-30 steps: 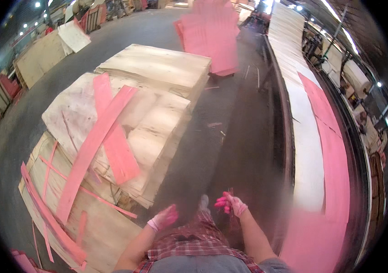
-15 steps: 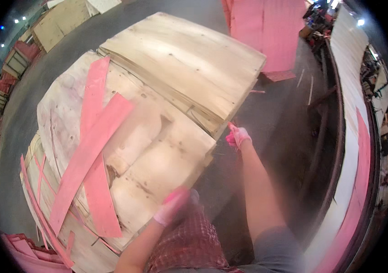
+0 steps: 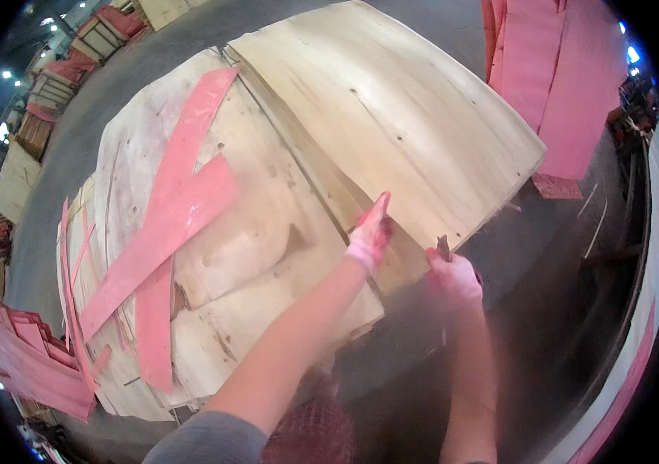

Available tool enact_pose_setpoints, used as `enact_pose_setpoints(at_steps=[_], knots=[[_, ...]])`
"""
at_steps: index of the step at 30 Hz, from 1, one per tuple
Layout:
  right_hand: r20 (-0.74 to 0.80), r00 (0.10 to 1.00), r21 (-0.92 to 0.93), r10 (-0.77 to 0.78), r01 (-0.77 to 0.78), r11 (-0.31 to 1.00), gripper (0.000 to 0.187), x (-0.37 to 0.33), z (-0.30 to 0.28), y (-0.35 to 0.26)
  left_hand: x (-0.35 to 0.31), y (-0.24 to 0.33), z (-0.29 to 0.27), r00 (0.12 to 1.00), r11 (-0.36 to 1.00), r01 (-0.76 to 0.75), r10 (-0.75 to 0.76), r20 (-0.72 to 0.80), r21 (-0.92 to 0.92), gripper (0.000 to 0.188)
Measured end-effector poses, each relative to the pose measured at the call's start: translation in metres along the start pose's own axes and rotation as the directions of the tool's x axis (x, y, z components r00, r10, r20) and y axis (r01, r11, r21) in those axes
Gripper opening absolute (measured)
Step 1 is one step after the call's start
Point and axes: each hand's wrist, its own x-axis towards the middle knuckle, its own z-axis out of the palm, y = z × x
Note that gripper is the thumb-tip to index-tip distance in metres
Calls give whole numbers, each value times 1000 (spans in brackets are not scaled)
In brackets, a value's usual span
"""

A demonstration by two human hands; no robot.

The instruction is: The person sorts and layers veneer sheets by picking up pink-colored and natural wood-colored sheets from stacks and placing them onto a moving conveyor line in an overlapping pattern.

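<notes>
**Now both hands at the near edge of the top veneer sheet**

Now the large pale veneer sheet [image 3: 391, 116] fills the far middle of the view, lying flat on the tallest stack. Its long axis runs from far left to near right, and its near right corner points toward the floor gap. Half a second ago the hands were lower and further apart; here both have come up to the sheet's near edge. The left hand [image 3: 369, 236], in a pink glove, lies with fingers stretched flat against that edge, grip released. The right hand [image 3: 453, 280], also pink-gloved, is clenched around a small dark object [image 3: 443, 247] just beside the edge; what it is cannot be told.

To the left, lower stacks of pale veneer [image 3: 252, 263] carry long pink strips [image 3: 167, 232] laid crosswise. More pink sheets [image 3: 561, 69] stand far right, and others [image 3: 28, 363] lie near left. The grey concrete floor [image 3: 546, 294] runs between the stacks; further stacks [image 3: 51, 100] stand far left under ceiling lamps.
</notes>
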Motion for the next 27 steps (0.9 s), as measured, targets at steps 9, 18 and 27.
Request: enact_pose_setpoints(at_steps=[9,18,27], knots=[[-307,950,843,52,246,479,58,-44,-45,143,-152,76,-22,993,584,102,-10,-119,805,32],[70,923,939,378,-188,287,21,-158,85,279,-403,118,-180,920,786,384,-370,-129,484,49],[84,969,897,232,-175,406,23,-236,166,321,-600,122,-167,981,979,-29,-11,193,203,51]])
